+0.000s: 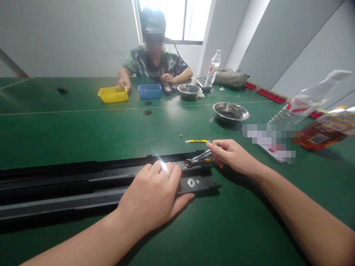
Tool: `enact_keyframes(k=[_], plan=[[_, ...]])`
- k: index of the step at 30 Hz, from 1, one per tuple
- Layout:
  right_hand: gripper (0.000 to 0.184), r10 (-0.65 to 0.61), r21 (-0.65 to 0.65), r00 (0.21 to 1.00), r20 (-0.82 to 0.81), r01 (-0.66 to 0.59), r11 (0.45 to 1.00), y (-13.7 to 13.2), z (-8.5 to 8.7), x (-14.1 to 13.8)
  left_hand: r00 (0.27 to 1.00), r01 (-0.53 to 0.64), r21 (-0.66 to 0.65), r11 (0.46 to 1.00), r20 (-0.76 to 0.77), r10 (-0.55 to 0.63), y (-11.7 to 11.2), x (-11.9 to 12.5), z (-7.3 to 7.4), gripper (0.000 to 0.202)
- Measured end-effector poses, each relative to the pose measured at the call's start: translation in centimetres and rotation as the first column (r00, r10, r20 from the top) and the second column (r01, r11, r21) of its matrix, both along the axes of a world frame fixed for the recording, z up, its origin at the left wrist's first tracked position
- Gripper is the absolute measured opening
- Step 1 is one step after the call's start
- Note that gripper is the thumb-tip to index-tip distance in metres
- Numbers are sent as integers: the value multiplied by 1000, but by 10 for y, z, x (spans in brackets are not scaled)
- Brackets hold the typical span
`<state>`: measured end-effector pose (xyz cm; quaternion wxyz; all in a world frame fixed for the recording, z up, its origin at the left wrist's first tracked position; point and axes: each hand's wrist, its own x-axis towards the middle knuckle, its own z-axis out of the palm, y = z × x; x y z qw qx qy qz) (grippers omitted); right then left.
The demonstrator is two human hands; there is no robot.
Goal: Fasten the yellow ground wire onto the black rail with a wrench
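A long black metal rail (83, 181) lies across the green table in front of me. My left hand (155, 192) rests flat on top of it near its right end, fingers stretched out. My right hand (231, 155) grips the handle of a shiny metal wrench (198, 159), whose ring end sits on the rail's right end. A short yellow wire with ring terminals (197, 141) lies just beyond the wrench, and a small washer (181, 135) lies to its left.
A steel bowl with dark small parts (231, 112) stands behind my right hand. Plastic bottles (302, 101) lie at the right. Across the table another person sits with a yellow bin (113, 94), a blue bin (150, 91), a second bowl (189, 90) and an upright bottle (213, 68).
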<state>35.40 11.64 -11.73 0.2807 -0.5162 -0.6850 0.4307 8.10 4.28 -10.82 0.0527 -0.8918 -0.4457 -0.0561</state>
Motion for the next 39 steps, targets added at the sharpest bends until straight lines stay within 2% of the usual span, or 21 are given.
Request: enact_keyframes(k=[9, 14, 21, 32, 39], plan=[[53, -49, -47, 998, 25, 50, 998, 2, -2, -1, 1000, 2, -6, 1000, -3, -2, 0, 0, 0, 45], [53, -58, -22, 998, 12, 58, 998, 2, -4, 0, 1000, 5, 5, 1000, -7, -5, -1, 1, -1, 46], [52, 0, 51, 1000, -17, 1, 999, 4, -5, 5, 1000, 9, 23, 1000, -7, -9, 0, 2, -1, 44], [50, 40, 36, 999, -26, -39, 999, 8, 1, 4, 1000, 5, 7, 1000, -9, -5, -1, 0, -3, 46], [50, 87, -25, 996, -30, -88, 996, 16, 4, 7, 1000, 7, -1, 1000, -7, -7, 2, 3, -3, 46]])
